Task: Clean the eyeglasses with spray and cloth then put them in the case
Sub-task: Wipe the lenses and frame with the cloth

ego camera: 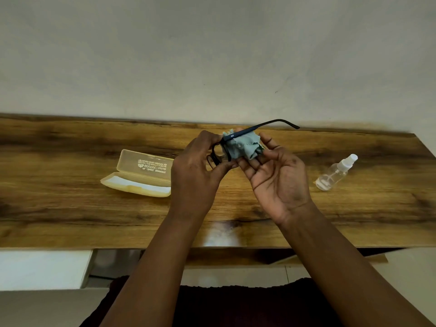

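Wiping step: left hand [195, 168] grips glasses [226, 147]; right hand [276, 178] pinches cloth [245, 147] on lens; next, fold the arms for the open case [141, 173] left of the hands

You are in a room that looks like a home, at a brown wooden table [70, 208] pushed up against a plain white wall [212, 55], and you can see a pale floor [35, 308] down below the table

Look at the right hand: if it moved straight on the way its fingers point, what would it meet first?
The right hand already holds the grey-green cloth at its fingertips; beyond that, probably the eyeglasses, though depth is unclear.
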